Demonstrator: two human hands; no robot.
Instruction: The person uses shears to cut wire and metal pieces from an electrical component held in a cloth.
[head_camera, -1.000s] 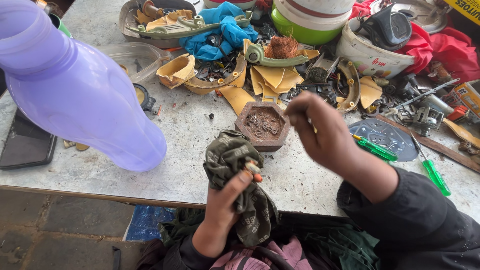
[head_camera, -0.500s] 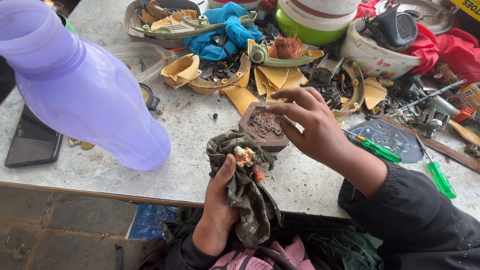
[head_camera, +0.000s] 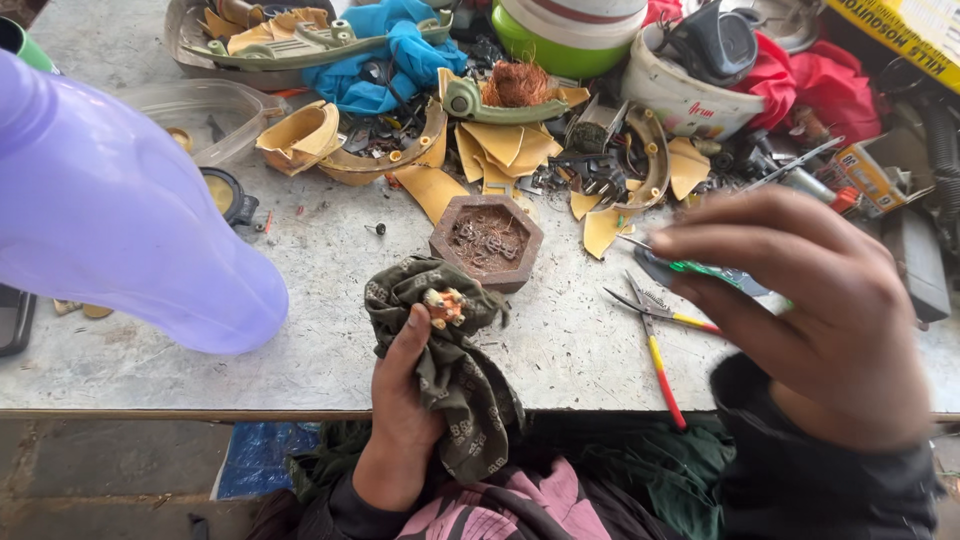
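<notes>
Here, a dark green patterned cloth (head_camera: 440, 360) is gripped in the left hand (head_camera: 400, 420), fingers closed around its bunched folds. A small orange-and-cream part (head_camera: 445, 305) is nested in the cloth, just beside the thumb tip. The right hand (head_camera: 810, 310) is raised and blurred, fingers curled loosely, nothing seen held. Yellow-handled pliers (head_camera: 655, 340) are lying below its fingertips. A hexagonal brown tray (head_camera: 487, 240) is sitting just beyond the cloth.

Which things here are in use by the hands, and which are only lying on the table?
In use:
left hand
green cloth
small copper part in the cloth
right hand, raised, blurred, holds nothing visible

Lying about:
hexagonal dish
pliers
purple jug
blue rag
yellow scraps
</notes>
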